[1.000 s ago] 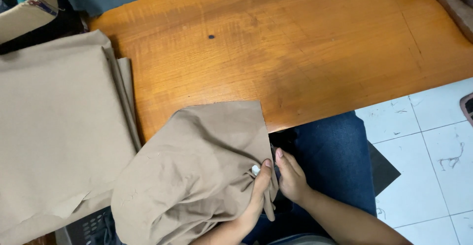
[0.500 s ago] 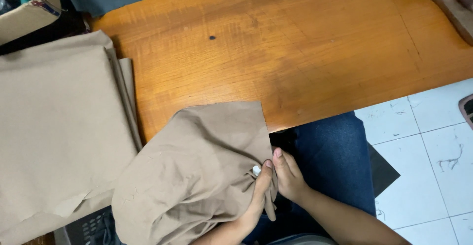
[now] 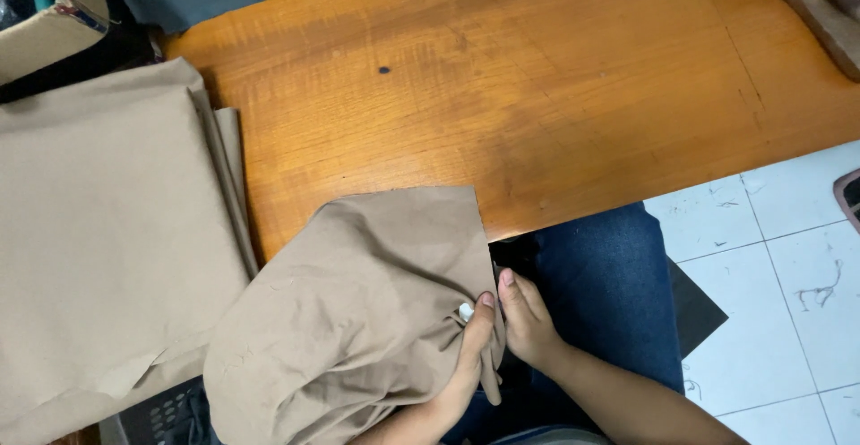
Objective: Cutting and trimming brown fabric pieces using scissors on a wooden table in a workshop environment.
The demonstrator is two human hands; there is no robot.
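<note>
- Tan cloth piece (image 3: 358,311) lies bunched at six o'clock, draped off the near table edge onto the lap.
- Left hand (image 3: 470,355) pinches its right edge, thumb by a small white bit (image 3: 466,312).
- Right hand (image 3: 528,320) touches it at three o'clock, fingers narrow on the same edge.
- Blue jeans (image 3: 609,293) sit underneath.
- Folded tan stack (image 3: 98,248) at nine o'clock.
- Wooden table (image 3: 537,87) stretches toward twelve.
</note>
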